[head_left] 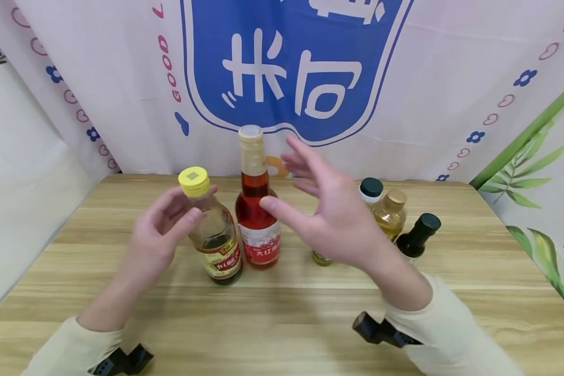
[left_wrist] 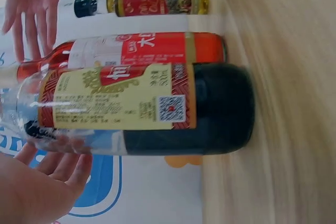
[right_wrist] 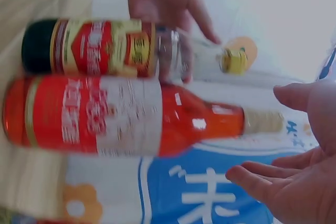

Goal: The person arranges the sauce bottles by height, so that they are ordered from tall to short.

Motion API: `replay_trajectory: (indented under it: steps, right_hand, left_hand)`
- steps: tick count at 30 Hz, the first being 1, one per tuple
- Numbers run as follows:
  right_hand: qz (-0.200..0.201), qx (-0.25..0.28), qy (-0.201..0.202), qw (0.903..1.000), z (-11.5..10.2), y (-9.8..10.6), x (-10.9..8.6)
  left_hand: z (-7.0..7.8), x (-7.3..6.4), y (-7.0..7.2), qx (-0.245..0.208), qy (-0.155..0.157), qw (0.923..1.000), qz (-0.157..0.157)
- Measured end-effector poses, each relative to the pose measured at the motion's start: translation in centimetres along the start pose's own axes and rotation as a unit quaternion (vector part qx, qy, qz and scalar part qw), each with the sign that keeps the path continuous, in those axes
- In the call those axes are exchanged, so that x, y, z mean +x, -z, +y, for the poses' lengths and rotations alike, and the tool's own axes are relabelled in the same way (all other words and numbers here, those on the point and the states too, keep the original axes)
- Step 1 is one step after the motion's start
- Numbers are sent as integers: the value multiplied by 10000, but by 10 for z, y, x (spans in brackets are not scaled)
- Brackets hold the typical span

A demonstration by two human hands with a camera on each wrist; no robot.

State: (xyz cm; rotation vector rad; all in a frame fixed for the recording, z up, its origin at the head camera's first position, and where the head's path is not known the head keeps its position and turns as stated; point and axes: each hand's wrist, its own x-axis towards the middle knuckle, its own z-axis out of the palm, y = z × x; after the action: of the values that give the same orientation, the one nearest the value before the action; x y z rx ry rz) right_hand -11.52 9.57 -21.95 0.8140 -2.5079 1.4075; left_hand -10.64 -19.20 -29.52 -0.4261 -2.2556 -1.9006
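A soy-sauce-like bottle [head_left: 219, 250] with a yellow cap and dark liquid stands upright on the table. My left hand [head_left: 157, 232] is at its left side, thumb beside the neck and fingers reaching behind the glass, loosely bent. In the left wrist view, the fingertips overlap the bottle [left_wrist: 118, 98] near its shoulder. Just right of it, close alongside, stands a taller bottle of red liquid [head_left: 259, 230] with a red and white label and a pale wrapped neck. My right hand [head_left: 340, 214] is spread to the right of this bottle, thumb overlapping its shoulder in the head view, holding nothing.
Behind the right forearm stand several more bottles: a dark-green-capped one [head_left: 371, 188], a gold-capped one with yellow oil [head_left: 391, 211] and a dark-necked one [head_left: 418, 235]. A printed white curtain [head_left: 136, 104] hangs along the wooden table's [head_left: 244, 329] back edge.
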Motion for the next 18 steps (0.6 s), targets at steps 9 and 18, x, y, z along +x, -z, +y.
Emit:
replay_trajectory:
  steps: [9, 18]
  right_hand:
    - [45, 279, -361, 9989, 13, -46, 5]
    - [341, 714, -700, 9944, 28, -67, 6]
  left_hand:
    - [-6, -6, -11, 8, -185, 9993, -319]
    - [-10, -5, -10, 111, -327, 9990, -278]
